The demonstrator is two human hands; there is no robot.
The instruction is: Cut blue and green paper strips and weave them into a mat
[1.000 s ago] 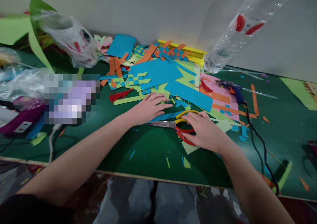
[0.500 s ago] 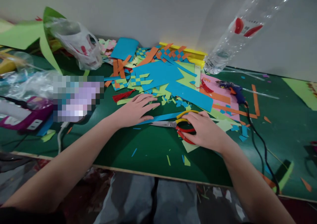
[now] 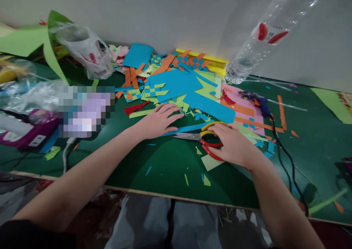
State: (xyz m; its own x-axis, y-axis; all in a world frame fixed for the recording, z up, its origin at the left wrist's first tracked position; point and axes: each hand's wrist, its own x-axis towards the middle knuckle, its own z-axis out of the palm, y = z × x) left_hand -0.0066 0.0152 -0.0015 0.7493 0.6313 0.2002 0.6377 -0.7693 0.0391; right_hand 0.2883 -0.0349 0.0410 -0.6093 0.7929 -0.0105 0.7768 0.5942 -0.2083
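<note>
My right hand [image 3: 233, 142] grips a pair of scissors [image 3: 188, 135] by its yellow and red handles. The blades point left, low over the green table, and look nearly closed. A narrow blue paper strip [image 3: 189, 127] lies just behind the blades. My left hand [image 3: 158, 122] rests palm down with fingers stretched out, its thumb over the left end of that strip. Beyond the fingers lie small green and blue scraps [image 3: 199, 115] and a wide blue paper piece [image 3: 210, 107]. A red tassel [image 3: 136, 107] lies to the left of my left hand.
A pixelated phone-like object [image 3: 88, 111] with a white cable lies at left, near a plastic bag [image 3: 95, 56]. Woven paper pieces [image 3: 154, 89] pile up at the back. At right are a blue glue gun [image 3: 262, 104] with black cord and a tilted plastic bottle [image 3: 264, 40].
Both hands and the scissors have shifted slightly to the right. A green strip at the lower right table edge now lies at a different angle.
</note>
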